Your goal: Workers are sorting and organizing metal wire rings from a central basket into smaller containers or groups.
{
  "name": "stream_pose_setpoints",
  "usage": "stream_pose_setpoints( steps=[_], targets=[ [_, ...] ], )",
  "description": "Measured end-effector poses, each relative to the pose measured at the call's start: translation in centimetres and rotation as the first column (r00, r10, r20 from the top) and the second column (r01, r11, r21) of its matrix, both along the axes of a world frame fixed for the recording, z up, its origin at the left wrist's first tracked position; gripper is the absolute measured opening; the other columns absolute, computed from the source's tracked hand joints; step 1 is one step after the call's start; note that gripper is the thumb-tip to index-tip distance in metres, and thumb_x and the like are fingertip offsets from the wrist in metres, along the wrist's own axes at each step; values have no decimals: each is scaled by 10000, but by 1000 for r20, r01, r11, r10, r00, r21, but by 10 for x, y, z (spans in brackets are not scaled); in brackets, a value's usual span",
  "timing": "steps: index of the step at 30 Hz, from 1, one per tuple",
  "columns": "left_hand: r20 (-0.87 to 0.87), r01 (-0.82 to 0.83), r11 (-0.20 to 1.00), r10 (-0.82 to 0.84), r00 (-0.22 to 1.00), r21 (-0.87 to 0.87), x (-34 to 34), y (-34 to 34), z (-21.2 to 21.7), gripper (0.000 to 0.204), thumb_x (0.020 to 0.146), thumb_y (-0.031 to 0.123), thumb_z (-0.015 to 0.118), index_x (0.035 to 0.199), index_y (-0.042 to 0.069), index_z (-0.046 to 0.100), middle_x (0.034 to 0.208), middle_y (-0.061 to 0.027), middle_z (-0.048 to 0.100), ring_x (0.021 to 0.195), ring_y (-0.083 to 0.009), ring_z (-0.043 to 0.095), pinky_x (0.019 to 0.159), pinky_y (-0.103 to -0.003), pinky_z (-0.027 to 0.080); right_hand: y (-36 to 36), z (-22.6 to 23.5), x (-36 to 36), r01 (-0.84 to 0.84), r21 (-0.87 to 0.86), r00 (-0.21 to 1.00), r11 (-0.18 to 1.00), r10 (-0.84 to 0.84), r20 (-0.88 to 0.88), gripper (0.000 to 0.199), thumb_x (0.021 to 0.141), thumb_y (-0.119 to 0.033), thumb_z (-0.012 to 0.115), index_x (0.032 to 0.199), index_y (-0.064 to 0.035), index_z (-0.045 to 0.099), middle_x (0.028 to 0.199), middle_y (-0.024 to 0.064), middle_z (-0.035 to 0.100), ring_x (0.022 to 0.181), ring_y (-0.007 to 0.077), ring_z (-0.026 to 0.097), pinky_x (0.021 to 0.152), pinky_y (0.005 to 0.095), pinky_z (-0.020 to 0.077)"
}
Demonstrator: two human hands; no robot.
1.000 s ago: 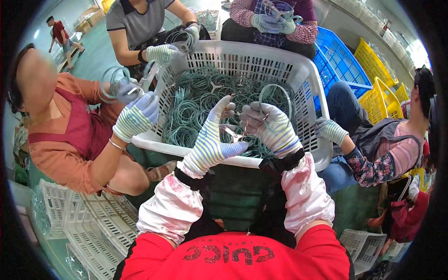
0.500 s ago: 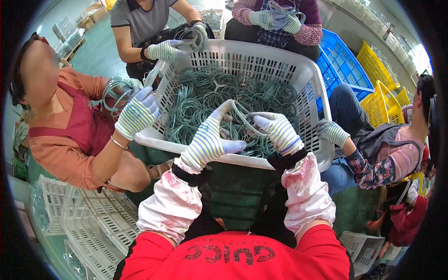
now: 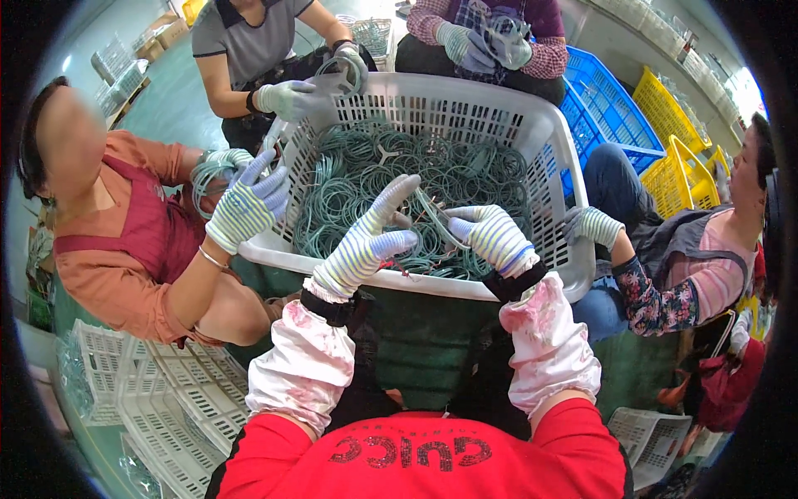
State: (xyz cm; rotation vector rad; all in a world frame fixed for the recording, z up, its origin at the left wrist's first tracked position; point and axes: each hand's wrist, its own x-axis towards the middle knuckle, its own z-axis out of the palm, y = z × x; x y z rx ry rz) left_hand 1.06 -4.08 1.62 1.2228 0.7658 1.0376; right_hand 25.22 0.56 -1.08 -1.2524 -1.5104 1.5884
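A large pale plastic basket (image 3: pixel 573 229) in front of me holds a heap of thin grey-green coiled rings (image 3: pixel 341 200). Over its near side, my right hand (image 3: pixel 496 237), in a striped glove, pinches a small bundle of ring-shaped coils (image 3: pixel 438 219) between thumb and fingers. My left hand (image 3: pixel 366 245), gloved alike, is just left of that bundle, thumb and fingers apart, with nothing visible in it. A gap shows between its fingertips and the coils. Whether the bundle is one coil or a few I cannot tell.
Four co-workers sit around the basket; the gloved hand (image 3: pixel 249 204) at left and gloved hand (image 3: pixel 594 226) at right are close to its rim. Blue crates (image 3: pixel 611 108) and yellow crates (image 3: pixel 677 175) stand at far right. Pale crates (image 3: pixel 179 407) lie at lower left.
My left hand has come away from the coils, moving slightly left, its fingers now free of them. The right hand keeps hold of the bundle. Co-workers' hands have shifted a little.
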Motion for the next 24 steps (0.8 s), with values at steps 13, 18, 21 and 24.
stream_pose_setpoints(
  steps=[13,18,21,24],
  targets=[
    [457,-124,936,273,846,-329,-4,12,-8,395,908,186,693,1259,140,518,1358,-120,520,941,-203,661,703,-318,590,-3,16,-19,14,-29,861,999,-27,-508,486,1016,-281,587,1427,-35,505,1221,90,648,1122,116,591,964,243,453],
    [511,-62,925,261,819,-374,-3,16,-6,397,985,386,566,1294,143,515,1250,-143,584,963,-346,664,776,-505,589,-24,25,-33,22,491,930,871,163,-330,989,824,-430,790,1567,-74,242,1419,154,470,1278,241,498,1072,339,394],
    [548,25,888,261,794,-460,-10,21,-9,421,990,433,537,1300,149,517,1270,-155,568,991,-374,653,812,-538,574,-24,34,-40,-129,789,987,601,-3,163,1137,674,-449,888,1545,-51,275,1444,234,440,1352,378,437,1116,410,374],
    [487,-30,879,292,824,-476,-3,19,0,463,1000,487,498,1341,174,475,1303,-151,537,990,-363,629,832,-569,546,-23,38,-44,-136,775,977,618,-47,208,1074,657,-429,894,1497,-36,353,1433,250,456,1317,410,471,1103,420,402]
  ],
)
